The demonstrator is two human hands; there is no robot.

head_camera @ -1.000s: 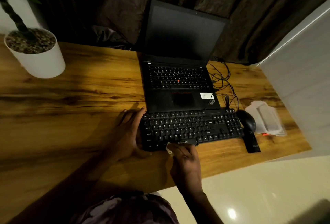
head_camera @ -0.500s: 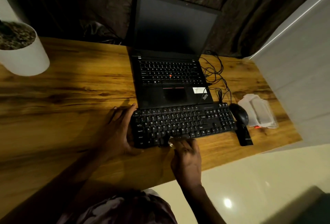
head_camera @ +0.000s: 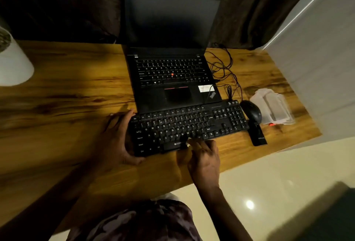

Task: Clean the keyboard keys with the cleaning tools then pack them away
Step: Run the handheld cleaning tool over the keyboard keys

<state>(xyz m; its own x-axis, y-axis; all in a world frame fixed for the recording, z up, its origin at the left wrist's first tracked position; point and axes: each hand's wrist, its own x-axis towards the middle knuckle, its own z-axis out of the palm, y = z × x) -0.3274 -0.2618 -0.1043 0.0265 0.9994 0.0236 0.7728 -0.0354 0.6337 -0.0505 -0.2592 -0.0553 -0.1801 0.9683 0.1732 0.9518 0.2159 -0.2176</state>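
At the far left, a white pot (head_camera: 14,65) is standing on the table (head_camera: 67,90). Next comes the left hand (head_camera: 117,137), which is holding the left end of the keyboard (head_camera: 217,123). Its fingers are curling over the far edge and its thumb is hooking round the near corner. The keyboard is lying flat on the table, right up against the near edge of the open laptop (head_camera: 172,79).

Just right of the middle, the right hand (head_camera: 205,160) is working at the nearest row of keys, beside the long space key. Its fingers are bunched together and seem to be pinching a small tool (head_camera: 187,144) with a pale tip. It is too blurry to tell what kind of tool it is.

To do this step well, I think the left hand should be pressing down so nothing slides. The right hand should be moving the tip slowly along the gaps, row by row, and pushing lightly so no key pops off.

Further right, a black mouse (head_camera: 251,114) is sitting just beside the keyboard's right end. A black stick (head_camera: 257,135) is lying near the mouse, and a clear plastic pack (head_camera: 272,106) is resting past it.
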